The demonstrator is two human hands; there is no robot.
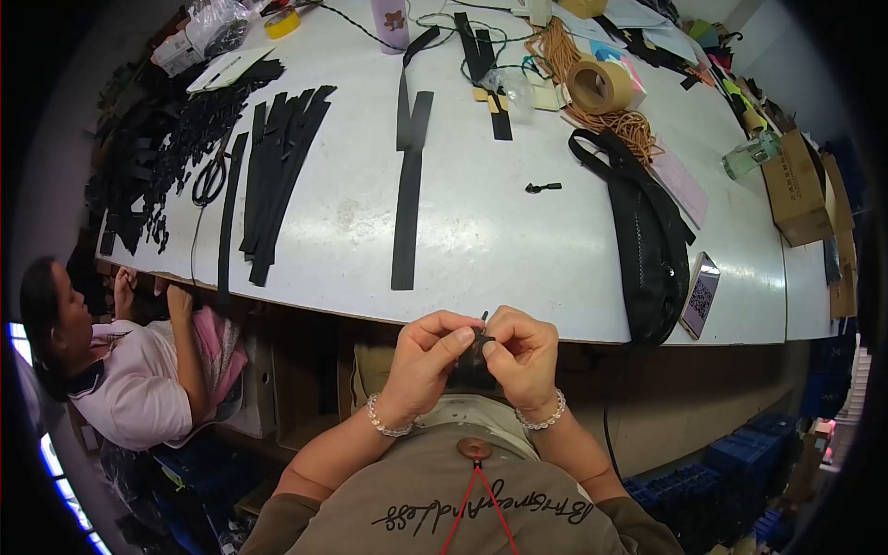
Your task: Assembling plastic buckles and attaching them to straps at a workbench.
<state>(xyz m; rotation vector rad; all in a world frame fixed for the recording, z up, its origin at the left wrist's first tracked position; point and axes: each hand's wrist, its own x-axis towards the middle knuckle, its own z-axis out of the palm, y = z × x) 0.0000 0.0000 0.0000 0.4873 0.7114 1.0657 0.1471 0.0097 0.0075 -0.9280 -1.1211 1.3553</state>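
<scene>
Just off the table's near edge, my left hand [427, 359] and my right hand [524, 356] are close together in front of my body. Both pinch a small black piece [481, 335] between thumb and fingers. A thin dark end of it sticks up between the fingertips; the rest is mostly covered, so its exact kind cannot be made out. Straight ahead on the white table [342, 213] lies a long black strap [407, 208]. Farther right is a small black fitting [543, 188], apart from both hands.
A black bag [647, 250] and a phone [700, 296] lie at right, below a tape roll [599, 88] and orange cord [638, 134]. Black strips [282, 176] and scissors [210, 180] are at left. Another person [139, 370] sits at the left edge.
</scene>
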